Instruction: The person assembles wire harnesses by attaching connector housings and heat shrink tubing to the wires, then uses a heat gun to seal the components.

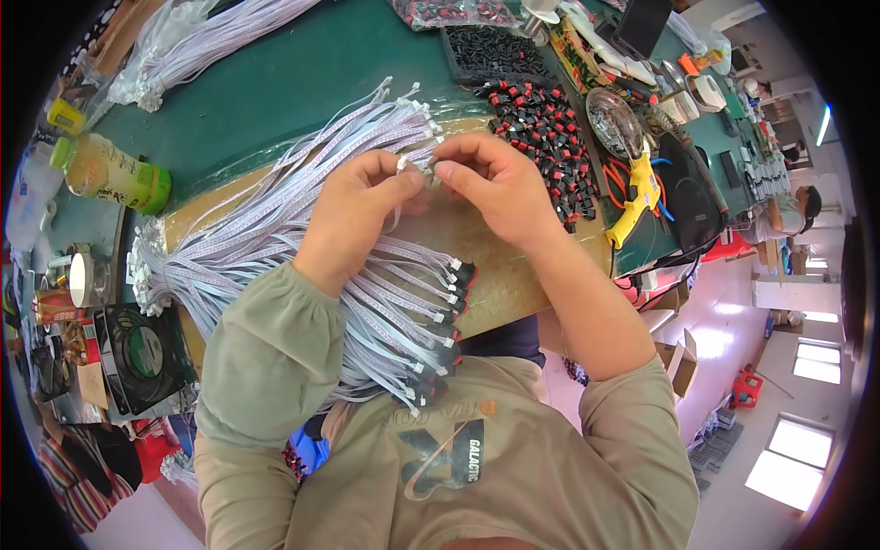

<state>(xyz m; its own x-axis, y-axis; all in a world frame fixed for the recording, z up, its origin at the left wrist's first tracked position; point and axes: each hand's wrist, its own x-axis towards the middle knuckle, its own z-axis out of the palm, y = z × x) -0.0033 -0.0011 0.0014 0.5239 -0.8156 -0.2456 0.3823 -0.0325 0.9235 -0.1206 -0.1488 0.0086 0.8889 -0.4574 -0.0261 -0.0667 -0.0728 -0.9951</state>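
Observation:
My left hand (362,211) is closed in a pinch on the end of a flat white ribbon cable, its white plug just past the fingertips. Close against it, my right hand (490,183) pinches something small, mostly hidden by thumb and fingers. Both hands meet over the brown work board (500,284). Beneath and left of them fans a large bundle of white ribbon cables (284,188) with white plugs. Nearer my body, several cable ends (440,321) carry black and red parts beside their white plugs. A heap of small black-and-red parts (541,137) lies right of my right hand.
A tray of black pieces (495,55) stands beyond the heap. A yellow glue gun (639,197) lies to the right. On the left are a green-capped bottle (115,174) and a black fan (142,353). More bundled cables (215,46) lie on the green table at far left.

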